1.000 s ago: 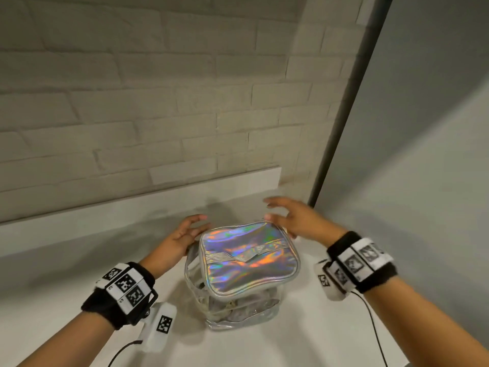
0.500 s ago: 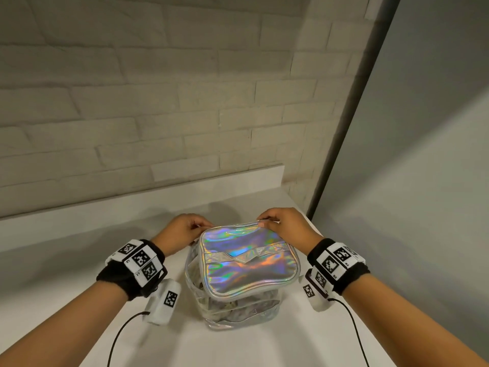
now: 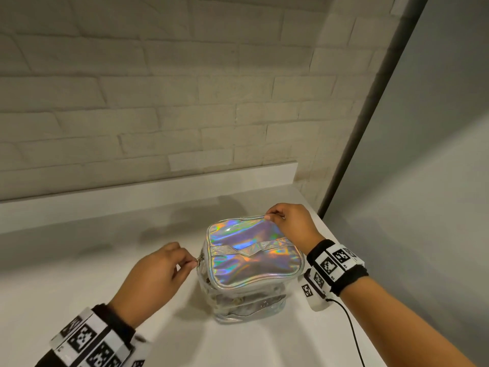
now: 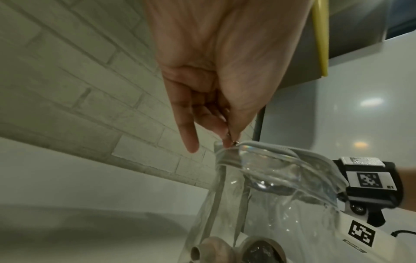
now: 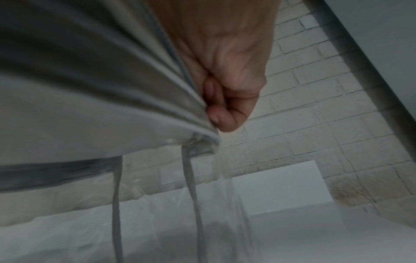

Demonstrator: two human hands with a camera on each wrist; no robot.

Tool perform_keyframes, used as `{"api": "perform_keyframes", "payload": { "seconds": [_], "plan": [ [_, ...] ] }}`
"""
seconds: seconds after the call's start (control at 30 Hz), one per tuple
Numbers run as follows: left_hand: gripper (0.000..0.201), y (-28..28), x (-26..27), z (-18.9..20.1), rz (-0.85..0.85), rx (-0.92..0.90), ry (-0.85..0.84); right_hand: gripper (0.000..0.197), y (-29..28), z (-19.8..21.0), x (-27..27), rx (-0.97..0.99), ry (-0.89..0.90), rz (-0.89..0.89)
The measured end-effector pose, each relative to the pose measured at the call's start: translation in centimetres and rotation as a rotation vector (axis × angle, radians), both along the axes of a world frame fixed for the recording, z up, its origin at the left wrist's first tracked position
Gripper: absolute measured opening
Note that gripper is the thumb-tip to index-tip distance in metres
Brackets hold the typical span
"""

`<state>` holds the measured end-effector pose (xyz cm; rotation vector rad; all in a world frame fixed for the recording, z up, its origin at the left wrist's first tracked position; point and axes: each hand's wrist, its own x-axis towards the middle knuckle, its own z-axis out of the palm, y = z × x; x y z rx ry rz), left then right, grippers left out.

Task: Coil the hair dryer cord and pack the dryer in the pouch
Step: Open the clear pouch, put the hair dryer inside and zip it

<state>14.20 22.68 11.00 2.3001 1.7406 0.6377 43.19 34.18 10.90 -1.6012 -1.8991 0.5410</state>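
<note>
A clear-walled pouch (image 3: 246, 300) with a holographic silver lid (image 3: 254, 258) stands on the white counter. The hair dryer (image 4: 236, 252) shows through the clear wall at the bottom of the left wrist view; its cord is hard to make out. My left hand (image 3: 158, 276) pinches the small metal zipper pull (image 3: 199, 259) at the lid's left edge, also seen between thumb and finger as the zipper pull (image 4: 233, 140). My right hand (image 3: 291, 223) pinches the lid's far right rim (image 5: 202, 135), fingers curled over it.
The white counter (image 3: 79, 287) ends at a low white ledge (image 3: 148, 192) under a pale brick wall. A dark vertical post (image 3: 370, 107) and a grey panel stand close on the right. A black wire (image 3: 352, 329) trails from the right wrist camera.
Both hands closed in from open above the pouch to gripping its lid. The left hand then slid along the lid's left edge toward me with the zipper pull.
</note>
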Motion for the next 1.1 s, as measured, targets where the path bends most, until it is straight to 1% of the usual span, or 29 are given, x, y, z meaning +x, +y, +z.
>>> {"api": "perform_keyframes", "payload": {
  "seconds": [0.03, 0.07, 0.17, 0.2, 0.3, 0.37, 0.43, 0.47, 0.5, 0.57, 0.6, 0.63, 0.7, 0.77, 0.83, 0.9, 1.0, 1.07, 1.1],
  "plan": [
    [0.035, -0.4, 0.0, 0.0, -0.001, -0.011, -0.016, 0.016, 0.1, -0.1, 0.0, 0.006, 0.002, -0.025],
    [0.034, -0.9, 0.1, 0.0, -0.003, -0.03, -0.038, 0.016, 0.2, -0.2, 0.0, 0.011, 0.015, -0.058],
    [0.019, -2.7, 2.1, -0.3, -0.076, -0.117, -0.156, 0.016, 0.5, -0.4, -0.3, 0.016, 0.059, -0.11],
    [0.021, -3.1, 3.2, -0.3, -0.117, -0.145, -0.187, 0.016, 0.4, -0.4, -0.4, 0.01, 0.065, -0.109],
    [0.04, -3.3, 5.9, 0.8, -0.203, -0.153, -0.192, 0.014, 0.2, -0.2, -0.2, -0.016, 0.072, -0.076],
    [0.043, -1.8, 6.1, 2.6, -0.19, -0.09, -0.233, 0.018, 0.2, 0.3, 0.6, -0.055, 0.056, -0.037],
    [0.035, 0.8, 5.4, 4.0, -0.185, 0.057, -0.277, 0.024, 0.5, 1.1, 1.5, -0.162, 0.131, -0.016],
    [0.037, 2.4, 5.0, 4.2, -0.2, 0.123, -0.256, 0.026, 0.7, 1.5, 1.9, -0.216, 0.158, -0.005],
    [0.052, 4.0, 4.7, 4.1, -0.21, 0.133, -0.193, 0.027, 1.0, 1.8, 2.3, -0.261, 0.16, 0.017],
    [0.093, 6.6, 4.8, 3.3, -0.218, -0.002, -0.031, 0.028, 1.4, 2.1, 2.7, -0.332, 0.12, 0.089],
    [0.104, 7.5, 5.3, 2.9, -0.231, -0.085, 0.057, 0.028, 1.6, 2.3, 2.7, -0.351, 0.099, 0.128],
    [0.107, 8.1, 5.9, 2.4, -0.257, -0.15, 0.137, 0.029, 1.8, 2.6, 2.6, -0.353, 0.077, 0.165],
    [0.103, 8.7, 6.9, 1.3, -0.299, -0.167, 0.233, 0.032, 2.4, 2.7, 2.5, -0.334, 0.023, 0.235],
    [0.098, 8.9, 7.2, 0.7, -0.287, -0.113, 0.231, 0.033, 3.1, 2.8, 2.5, -0.335, -0.02, 0.291],
    [0.093, 8.9, 6.9, 0.3, -0.268, -0.092, 0.212, 0.029, 3.5, 2.8, 2.9, -0.37, -0.028, 0.303],
    [0.093, 8.9, 7.0, 0.2, -0.24, -0.092, 0.19, 0.023, 3.6, 3.0, 3.1, -0.353, -0.079, 0.27],
    [0.09, 9.0, 7.5, -0.2, -0.188, -0.096, 0.198, 0.019, 3.1, 3.5, 2.8, -0.27, -0.166, 0.188],
    [0.084, 9.4, 7.3, -0.6, -0.15, -0.107, 0.202, 0.019, 1.9, 3.7, 2.8, -0.198, -0.294, 0.149],
    [0.085, 9.7, 7.2, -0.7, -0.136, -0.119, 0.208, 0.019, 0.8, 3.9, 3.1, -0.165, -0.386, 0.136]
  ]
}}
